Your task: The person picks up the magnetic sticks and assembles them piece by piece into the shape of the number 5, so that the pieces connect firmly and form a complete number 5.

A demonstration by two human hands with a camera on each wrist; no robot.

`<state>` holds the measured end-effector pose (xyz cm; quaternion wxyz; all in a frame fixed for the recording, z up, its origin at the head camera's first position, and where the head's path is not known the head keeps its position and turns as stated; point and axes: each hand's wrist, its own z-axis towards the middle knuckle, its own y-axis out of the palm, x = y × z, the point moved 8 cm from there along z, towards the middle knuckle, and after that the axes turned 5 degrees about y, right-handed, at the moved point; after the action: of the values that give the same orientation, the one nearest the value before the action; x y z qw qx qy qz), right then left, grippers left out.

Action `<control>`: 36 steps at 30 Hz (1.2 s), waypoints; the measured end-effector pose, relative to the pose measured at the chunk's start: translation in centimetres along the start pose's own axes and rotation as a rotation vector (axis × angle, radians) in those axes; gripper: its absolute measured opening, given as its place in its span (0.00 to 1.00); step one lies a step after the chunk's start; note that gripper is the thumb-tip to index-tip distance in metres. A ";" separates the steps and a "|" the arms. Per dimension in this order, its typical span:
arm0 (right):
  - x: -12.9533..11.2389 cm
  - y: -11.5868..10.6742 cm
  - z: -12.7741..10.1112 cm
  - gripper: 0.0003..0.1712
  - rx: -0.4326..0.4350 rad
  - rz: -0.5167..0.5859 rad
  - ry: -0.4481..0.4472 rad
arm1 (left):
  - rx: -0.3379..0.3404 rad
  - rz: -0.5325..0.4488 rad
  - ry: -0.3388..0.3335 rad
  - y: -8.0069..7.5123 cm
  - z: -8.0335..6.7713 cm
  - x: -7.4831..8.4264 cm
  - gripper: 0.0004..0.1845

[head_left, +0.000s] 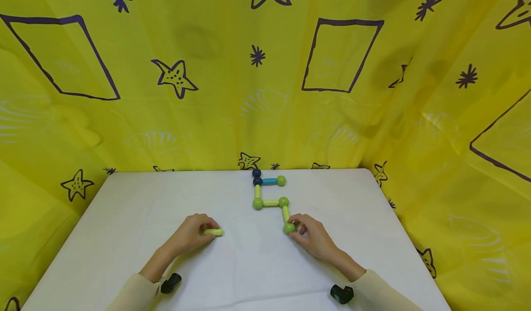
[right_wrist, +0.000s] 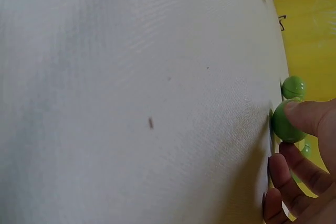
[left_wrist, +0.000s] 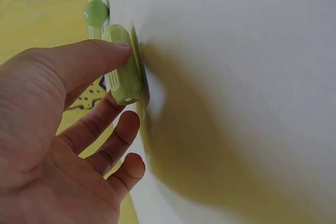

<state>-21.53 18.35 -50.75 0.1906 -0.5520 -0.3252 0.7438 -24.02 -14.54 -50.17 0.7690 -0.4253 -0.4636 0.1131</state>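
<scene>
Between thumb and fingers, my left hand [head_left: 196, 231] pinches a light green ribbed rod [left_wrist: 124, 69] just over the white cloth, left of centre. To the right, my right hand [head_left: 313, 236] grips a green ball [right_wrist: 286, 124] at the near end of a jointed chain lying on the table. From that ball a light green rod [head_left: 286, 214] runs back to a second green ball [head_left: 284, 202]. Another rod [head_left: 271, 203] leads left to a corner ball [head_left: 258, 203], and a further rod [head_left: 257, 192] reaches a dark blue ball [head_left: 257, 181].
At the chain's far end, a blue rod [head_left: 269, 181] joins the dark ball to a green ball [head_left: 281, 180]. Another dark blue ball [head_left: 256, 173] sits by the table's back edge. A yellow patterned curtain [head_left: 220, 80] surrounds the white table [head_left: 137, 205] behind and at both sides.
</scene>
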 end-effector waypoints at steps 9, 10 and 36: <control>0.2 -0.1 -0.1 0.20 0.000 -0.002 0.023 | 0.009 -0.031 0.066 1.9 2.1 1.9 0.09; 0.2 -0.1 -0.1 0.20 0.002 -0.001 0.023 | 0.006 -0.036 0.064 2.2 2.4 2.1 0.09; 0.7 0.0 -0.1 0.20 -0.018 0.010 0.065 | -0.084 -0.094 0.124 8.3 8.9 7.7 0.09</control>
<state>-21.65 18.84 -51.29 0.1924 -0.5790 -0.3228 0.7235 -25.25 -0.22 -49.85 0.7823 -0.4412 -0.4387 0.0307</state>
